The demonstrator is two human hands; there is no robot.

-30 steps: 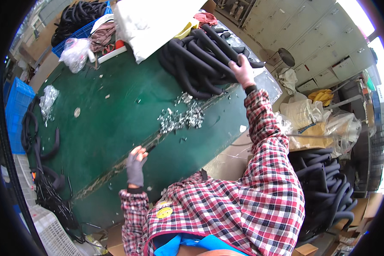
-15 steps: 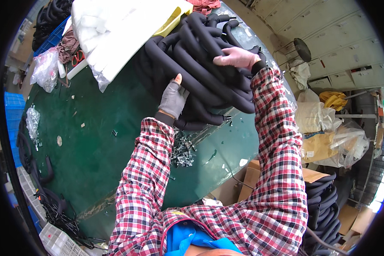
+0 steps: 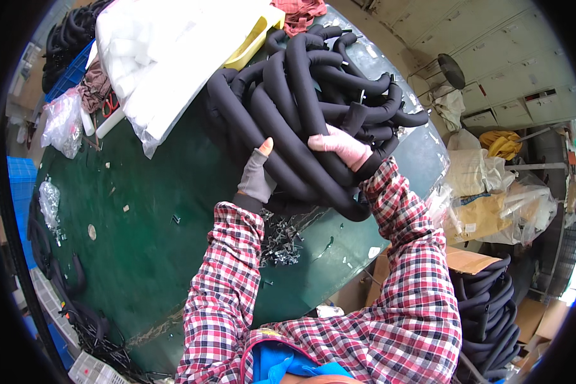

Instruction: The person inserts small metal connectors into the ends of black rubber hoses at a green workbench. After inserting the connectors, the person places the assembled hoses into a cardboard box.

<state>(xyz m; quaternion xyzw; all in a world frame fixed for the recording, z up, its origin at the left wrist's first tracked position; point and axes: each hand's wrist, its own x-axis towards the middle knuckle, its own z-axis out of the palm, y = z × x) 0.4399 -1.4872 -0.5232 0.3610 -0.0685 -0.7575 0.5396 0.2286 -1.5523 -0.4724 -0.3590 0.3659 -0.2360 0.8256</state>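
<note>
A heap of black foam-covered tubes (image 3: 281,121), bent into loops with metal ends showing, lies at the far side of the green table (image 3: 153,249). At the heap's near left edge is my left hand (image 3: 257,179) in a grey glove, its bare thumb on top of a tube and its other fingers hidden underneath. My right hand (image 3: 343,147), in a pink glove, grips tubes on the right side, thumb and fingers partly round them. Just nearer than the heap, a pile of small metal screws or fasteners (image 3: 283,243) lies beside my left wrist.
A large white plastic bag (image 3: 173,57) and a yellow tray (image 3: 256,41) stand beyond the heap on the left. Scissors (image 3: 111,102) and a clear bag (image 3: 63,125) lie farther left. More black tubes (image 3: 486,313) are stacked at the right, below the table.
Both hands have drawn the nearer tubes toward me, and the right hand has come down and closer in. More tubes now show behind it.
</note>
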